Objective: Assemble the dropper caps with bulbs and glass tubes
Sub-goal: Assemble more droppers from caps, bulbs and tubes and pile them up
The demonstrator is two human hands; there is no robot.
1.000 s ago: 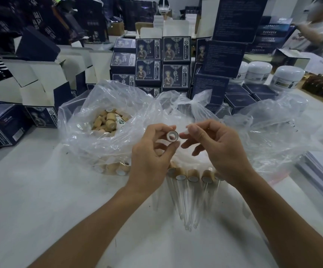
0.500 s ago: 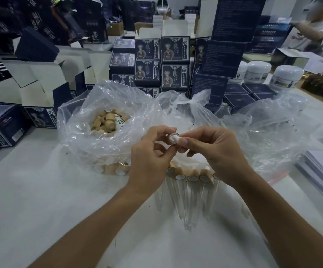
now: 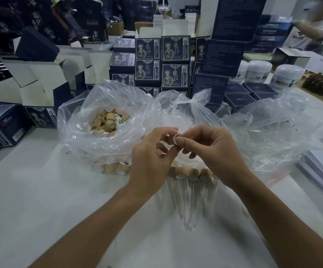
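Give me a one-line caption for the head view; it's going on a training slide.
Both hands, left and right, pinch a dropper cap above finished droppers on the table.

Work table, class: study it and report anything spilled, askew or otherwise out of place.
A few tan caps lie loose on the table at the foot of the clear plastic bag, apart from the heap inside it. The finished droppers lie in a tidy row. Nothing looks broken.

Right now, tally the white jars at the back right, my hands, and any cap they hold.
white jars: 3
hands, the left hand and the right hand: 2
cap pinched between both hands: 1
Total: 6
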